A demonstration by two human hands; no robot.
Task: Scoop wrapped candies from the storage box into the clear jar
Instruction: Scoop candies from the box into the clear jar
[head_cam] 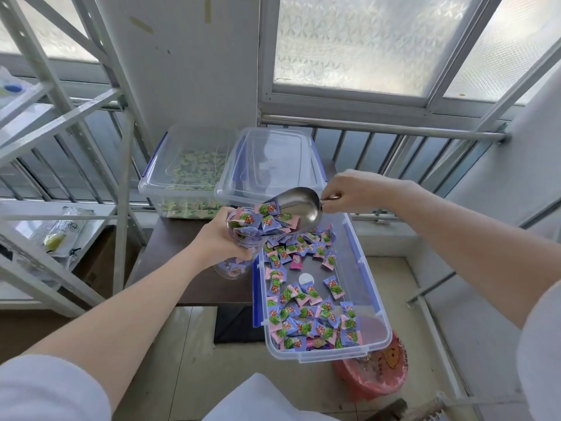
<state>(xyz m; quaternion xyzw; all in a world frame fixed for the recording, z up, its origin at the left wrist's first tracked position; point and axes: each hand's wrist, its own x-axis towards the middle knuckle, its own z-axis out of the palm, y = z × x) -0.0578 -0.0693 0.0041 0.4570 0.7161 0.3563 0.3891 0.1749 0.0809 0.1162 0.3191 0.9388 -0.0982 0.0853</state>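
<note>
My left hand [220, 238] grips a clear jar [235, 265], tilted with its mouth toward the right, just left of the storage box [368, 281]. My right hand [353, 191] holds the handle of a metal scoop [296, 208], tipped down to the left. Purple and pink wrapped candies [267, 220] slide from the scoop's lip into the jar's mouth. Some candies lie in the jar's bottom. More wrapped candies [306, 317] lie scattered along the open clear storage box, thickest at its near end.
Behind stand a second clear box with greenish candies [185, 174] and a lidded clear box [273, 165] on a dark table [170, 256]. A white metal shelf frame [60, 123] rises at left. A pink bucket [376, 375] sits on the floor under the box's near end. A railing runs behind.
</note>
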